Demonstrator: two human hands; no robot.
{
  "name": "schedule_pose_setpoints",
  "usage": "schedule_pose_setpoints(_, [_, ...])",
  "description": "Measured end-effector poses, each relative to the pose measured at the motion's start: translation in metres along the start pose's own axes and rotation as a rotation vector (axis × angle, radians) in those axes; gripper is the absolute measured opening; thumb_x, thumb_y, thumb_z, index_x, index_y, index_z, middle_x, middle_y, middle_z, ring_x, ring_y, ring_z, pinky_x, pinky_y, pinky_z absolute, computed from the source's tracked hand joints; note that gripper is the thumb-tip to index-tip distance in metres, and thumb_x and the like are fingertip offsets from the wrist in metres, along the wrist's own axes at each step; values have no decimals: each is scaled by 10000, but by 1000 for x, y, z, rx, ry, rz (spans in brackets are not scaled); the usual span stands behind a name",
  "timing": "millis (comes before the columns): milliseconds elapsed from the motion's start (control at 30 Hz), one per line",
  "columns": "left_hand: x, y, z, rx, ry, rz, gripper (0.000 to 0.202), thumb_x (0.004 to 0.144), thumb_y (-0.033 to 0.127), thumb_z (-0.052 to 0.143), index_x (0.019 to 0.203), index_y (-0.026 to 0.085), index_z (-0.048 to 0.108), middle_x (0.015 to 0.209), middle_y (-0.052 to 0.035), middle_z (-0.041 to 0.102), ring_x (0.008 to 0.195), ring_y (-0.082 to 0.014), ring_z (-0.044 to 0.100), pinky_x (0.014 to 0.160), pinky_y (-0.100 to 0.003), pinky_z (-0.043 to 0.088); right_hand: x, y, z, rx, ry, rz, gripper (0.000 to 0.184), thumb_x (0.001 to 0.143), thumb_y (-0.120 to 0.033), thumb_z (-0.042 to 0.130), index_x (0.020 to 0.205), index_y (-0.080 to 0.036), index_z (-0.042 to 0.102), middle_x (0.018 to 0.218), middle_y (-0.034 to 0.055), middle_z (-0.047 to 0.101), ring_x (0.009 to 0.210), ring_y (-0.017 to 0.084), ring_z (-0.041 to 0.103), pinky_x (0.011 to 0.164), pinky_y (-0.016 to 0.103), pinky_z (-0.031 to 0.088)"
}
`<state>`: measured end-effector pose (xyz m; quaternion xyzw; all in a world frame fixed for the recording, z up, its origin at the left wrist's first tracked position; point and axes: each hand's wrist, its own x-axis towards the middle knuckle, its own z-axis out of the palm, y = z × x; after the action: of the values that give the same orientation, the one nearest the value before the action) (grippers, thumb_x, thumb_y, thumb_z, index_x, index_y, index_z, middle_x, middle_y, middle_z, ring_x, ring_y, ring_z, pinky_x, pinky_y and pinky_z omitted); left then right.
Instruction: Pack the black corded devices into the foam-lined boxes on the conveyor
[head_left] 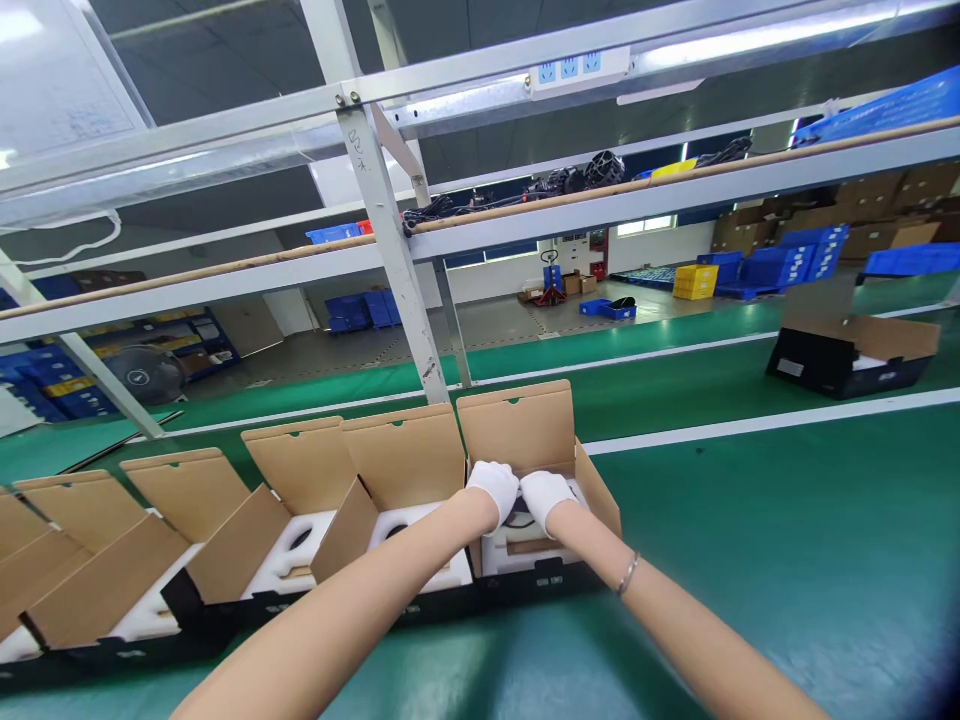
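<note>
Both my hands wear white gloves and reach into the rightmost open cardboard box (592, 490) of a row on the green table. My left hand (495, 486) and my right hand (546, 495) sit close together, fingers curled down over a dark item lying in the white foam insert (517, 560). What the fingers grip is mostly hidden. A thin bracelet (628, 573) circles my right wrist. The box lid (516, 425) stands upright behind my hands.
Several more open boxes (390, 500) with white foam inserts line up to the left. Another open black-sided box (851, 355) lies on the far belt at right. A metal frame post (390, 250) rises behind the boxes. Blue and yellow crates (694, 280) stand across the hall.
</note>
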<state>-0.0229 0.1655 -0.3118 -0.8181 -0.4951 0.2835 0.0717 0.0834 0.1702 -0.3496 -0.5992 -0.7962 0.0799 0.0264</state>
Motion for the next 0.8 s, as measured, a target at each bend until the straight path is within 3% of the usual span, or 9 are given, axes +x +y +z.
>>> schedule_pose_setpoints(100, [-3,2,4,10,-66,46,344,885,327,689,1172,156,604,1192,-94,626,1066,-240,624,922,-449,555,-21,4,-15,-15,64,4,208,927,-141,529,942,-109,734,1009,170,754,970,300,717,797,395,536])
schedule_pose_setpoints(233, [-4,-2,-1,16,-38,89,279,884,324,691,1095,150,634,1067,-73,666,970,-216,654,874,-425,571,-78,13,-15,90,206,40,346,970,-487,444,1062,-281,706,996,69,766,942,284,724,741,358,518])
schedule_pose_setpoints(300, [-12,-8,-12,5,66,101,236,921,337,631,1051,140,643,1019,-77,677,938,-219,661,858,-434,567,-102,17,-1,150,141,115,404,842,-586,599,1117,-305,692,936,68,776,894,315,734,718,365,520])
schedule_pose_setpoints(367, [-28,-14,-25,-32,225,110,242,977,335,499,1037,147,641,1007,-87,682,925,-246,665,847,-457,556,-112,22,16,156,26,205,445,777,-511,693,1151,-269,691,922,105,780,883,346,739,723,377,525])
schedule_pose_setpoints(433, [-51,-20,-32,-95,388,106,329,1016,348,343,1069,190,626,1033,-78,683,935,-261,663,850,-452,544,-103,34,30,176,-2,248,454,797,-407,681,1223,-252,661,944,116,781,911,339,739,744,366,525])
schedule_pose_setpoints(500, [-79,-28,-26,-188,548,46,393,1023,439,264,1176,263,581,1143,-47,672,1016,-246,649,887,-412,537,-79,50,35,242,57,244,609,802,-357,666,1389,-265,536,964,93,780,921,310,739,757,344,520])
schedule_pose_setpoints(600, [-122,-54,21,-345,897,-198,464,953,578,385,1322,323,503,1364,-25,592,1259,-264,546,1058,-418,468,-24,73,27,311,158,213,778,829,-352,642,1534,-256,326,1068,78,760,944,258,731,794,310,504])
schedule_pose_setpoints(700, [-160,-99,101,-387,1005,-486,574,912,582,404,1354,225,486,1390,-127,563,1292,-349,515,1098,-539,428,42,81,10,284,161,160,492,885,-361,599,1368,-273,566,1156,70,734,1021,227,701,854,291,483])
schedule_pose_setpoints(800, [-189,-143,177,-657,1022,-848,611,881,592,408,1378,241,469,1381,-121,565,1326,-357,482,1168,-567,351,103,73,-6,249,141,137,298,902,-361,610,1144,-216,704,1175,104,716,1079,242,668,905,325,475])
